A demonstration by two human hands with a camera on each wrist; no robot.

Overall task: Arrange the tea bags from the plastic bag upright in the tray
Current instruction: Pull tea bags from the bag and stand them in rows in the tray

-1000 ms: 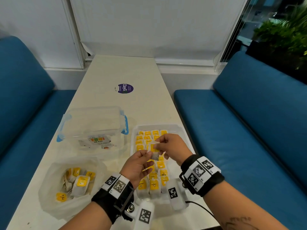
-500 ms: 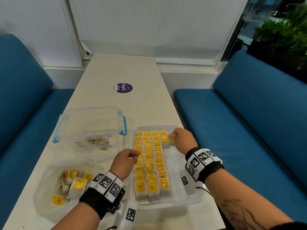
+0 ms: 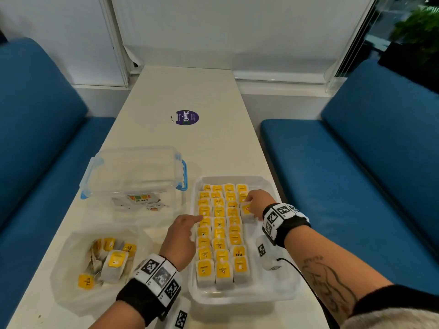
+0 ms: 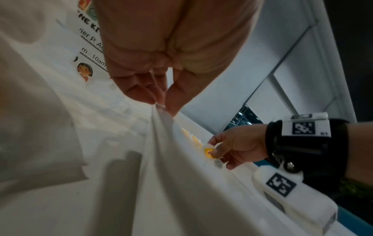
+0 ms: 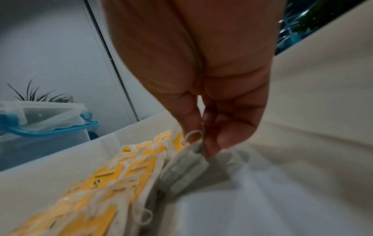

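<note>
A clear tray [image 3: 237, 298] holds rows of upright tea bags [image 3: 219, 231] with yellow tags. My right hand [image 3: 248, 205] pinches the top of one tea bag [image 3: 246, 211] and holds it upright beside the rows on the tray's right side. In the right wrist view, thumb and finger pinch that bag [image 5: 185, 172] at its string loop. My left hand [image 3: 198, 218] has straight fingertips touching the tray's left rim [image 4: 161, 159] and holds nothing. The plastic bag [image 3: 71, 288] lies at the front left with several tea bags [image 3: 114, 262] inside.
A clear lidded box [image 3: 133, 179] with blue latches stands behind the plastic bag, left of the tray. A purple sticker [image 3: 187, 117] lies mid-table. Blue benches [image 3: 356, 174] flank the narrow table. The tray's right strip [image 3: 268, 283] is bare.
A second ago both hands held a tea bag above the tray. Since then the right hand carried it to the tray's right side and lowered it, and the left hand moved to the left rim.
</note>
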